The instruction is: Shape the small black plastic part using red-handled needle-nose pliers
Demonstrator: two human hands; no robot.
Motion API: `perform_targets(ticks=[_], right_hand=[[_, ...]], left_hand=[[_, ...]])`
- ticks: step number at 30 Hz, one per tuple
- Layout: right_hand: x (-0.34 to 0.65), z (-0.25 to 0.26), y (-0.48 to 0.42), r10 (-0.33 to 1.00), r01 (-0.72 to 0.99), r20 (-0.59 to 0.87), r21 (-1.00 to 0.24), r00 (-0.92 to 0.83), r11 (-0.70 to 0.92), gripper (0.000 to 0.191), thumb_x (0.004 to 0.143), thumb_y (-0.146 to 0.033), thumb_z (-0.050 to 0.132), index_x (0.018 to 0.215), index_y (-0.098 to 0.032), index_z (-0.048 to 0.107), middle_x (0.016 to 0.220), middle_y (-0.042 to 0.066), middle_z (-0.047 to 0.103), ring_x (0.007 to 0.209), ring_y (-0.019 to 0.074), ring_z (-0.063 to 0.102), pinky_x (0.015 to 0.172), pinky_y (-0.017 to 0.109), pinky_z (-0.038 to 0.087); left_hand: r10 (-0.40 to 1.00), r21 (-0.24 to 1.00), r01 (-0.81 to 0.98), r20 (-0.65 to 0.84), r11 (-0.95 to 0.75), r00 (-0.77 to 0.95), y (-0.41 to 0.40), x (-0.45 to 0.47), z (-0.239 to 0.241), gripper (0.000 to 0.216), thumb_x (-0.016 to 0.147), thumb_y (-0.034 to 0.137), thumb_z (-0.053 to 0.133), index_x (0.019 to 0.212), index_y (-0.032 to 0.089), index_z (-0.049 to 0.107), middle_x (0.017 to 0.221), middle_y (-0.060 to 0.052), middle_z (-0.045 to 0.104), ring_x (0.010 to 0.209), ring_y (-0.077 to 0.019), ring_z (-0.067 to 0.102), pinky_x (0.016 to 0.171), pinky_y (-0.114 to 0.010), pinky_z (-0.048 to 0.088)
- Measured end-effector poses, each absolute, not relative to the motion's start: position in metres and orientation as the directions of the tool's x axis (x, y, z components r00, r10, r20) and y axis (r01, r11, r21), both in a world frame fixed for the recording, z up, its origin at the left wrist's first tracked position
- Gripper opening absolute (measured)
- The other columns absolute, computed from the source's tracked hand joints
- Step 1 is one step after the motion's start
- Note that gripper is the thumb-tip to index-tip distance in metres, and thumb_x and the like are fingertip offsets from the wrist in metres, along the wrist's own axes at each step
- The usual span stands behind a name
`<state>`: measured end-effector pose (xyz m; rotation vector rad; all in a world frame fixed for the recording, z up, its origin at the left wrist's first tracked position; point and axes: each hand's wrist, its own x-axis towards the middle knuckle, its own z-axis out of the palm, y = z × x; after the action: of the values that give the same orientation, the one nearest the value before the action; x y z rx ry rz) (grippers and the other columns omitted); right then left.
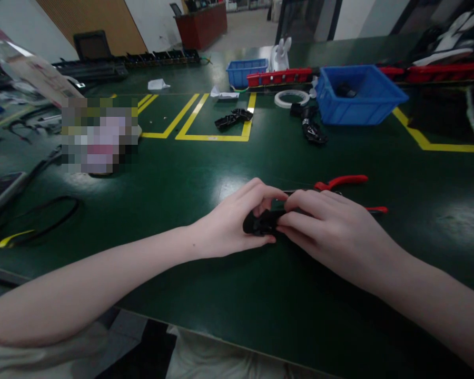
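A small black part [260, 223] is held between my two hands just above the green tabletop. My left hand [243, 216] curls around its left end, thumb below and index finger above. The fingertips of my right hand [327, 223] pinch its right end and hide much of it. Its exact kind does not show. Behind my right hand lie red-handled pliers [345, 181] on the table; the hand covers their middle.
A blue bin [359, 100] with something dark inside stands at the back right. White tape roll [292, 99], black wrapped pieces [234, 119] and a smaller blue bin [245, 71] lie beyond my hands. A black cable [59, 199] loops at left.
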<state>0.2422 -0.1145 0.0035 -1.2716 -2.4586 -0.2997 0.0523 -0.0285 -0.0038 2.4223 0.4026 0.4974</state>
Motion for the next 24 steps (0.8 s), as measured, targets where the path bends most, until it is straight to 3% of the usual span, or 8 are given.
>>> perform_targets(ticks=[8,17,22,24], right_hand=[[0.252,0.001,-0.116,0.829,0.821,0.314,-0.200,-0.463,0.535,0.017,0.088,-0.015,0.047,0.090,-0.017,0.064,0.086,0.006,0.062,0.075,0.0171,0.059,0.062,0.030,0.046],[0.252,-0.003,-0.118,0.737,0.775,0.424,-0.117,-0.527,0.621,0.016,0.090,-0.016,0.047,0.093,-0.015,0.063,0.085,0.006,0.066,0.076,0.0167,0.060,0.065,0.030,0.046],[0.261,-0.006,-0.116,0.730,0.797,0.465,-0.080,-0.501,0.598,0.015,0.089,-0.016,0.049,0.096,-0.016,0.063,0.085,0.006,0.066,0.078,0.0161,0.061,0.067,0.029,0.046],[0.264,-0.007,-0.115,0.738,0.804,0.454,-0.076,-0.499,0.590,0.015,0.089,-0.017,0.050,0.096,-0.016,0.063,0.085,0.006,0.066,0.078,0.0161,0.061,0.067,0.030,0.046]], left_hand=[[0.378,0.590,0.125,0.329,-0.798,0.865,-0.029,0.051,-0.005,0.047,0.078,0.020,0.069,0.119,0.021,0.044,0.102,-0.003,0.050,0.088,-0.0138,0.053,0.076,-0.027,0.052],[0.243,0.373,0.094,0.374,-0.923,0.895,-0.027,0.046,-0.003,0.035,0.089,0.023,0.053,0.124,0.023,0.046,0.112,-0.007,0.053,0.102,-0.0189,0.054,0.087,-0.033,0.051],[0.314,0.392,0.184,0.300,-0.902,0.901,-0.024,0.047,0.001,0.025,0.097,0.034,0.040,0.112,0.020,0.055,0.103,-0.005,0.060,0.093,-0.0146,0.059,0.081,-0.026,0.050],[0.260,0.320,0.147,0.349,-0.936,0.900,-0.021,0.046,0.001,0.024,0.098,0.032,0.041,0.111,0.017,0.054,0.102,-0.004,0.062,0.090,-0.0125,0.060,0.080,-0.023,0.050]])
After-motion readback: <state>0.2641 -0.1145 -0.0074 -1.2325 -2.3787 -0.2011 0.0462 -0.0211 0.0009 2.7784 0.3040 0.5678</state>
